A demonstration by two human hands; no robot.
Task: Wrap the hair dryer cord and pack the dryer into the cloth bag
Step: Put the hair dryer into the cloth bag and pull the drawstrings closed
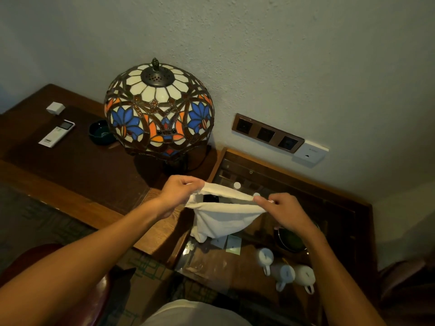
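Observation:
A white cloth bag [221, 217] hangs in the air over the edge between the wooden desk and the glass-topped table. My left hand [181, 189] pinches the left side of its mouth. My right hand [280, 208] pinches the right side, so the mouth is stretched between them. Through the narrow opening a black piece of the hair dryer [210, 198] shows inside the bag. The bag bulges downward under the weight. The cord is hidden from view.
A stained-glass lamp [159, 109] stands on the wooden desk [82, 165] just behind my left hand. A remote [57, 132], a white box [55, 107] and a dark ashtray [100, 132] lie left. White mugs [286, 270] sit beneath the glass top [235, 262]. Wall sockets [267, 132] are behind.

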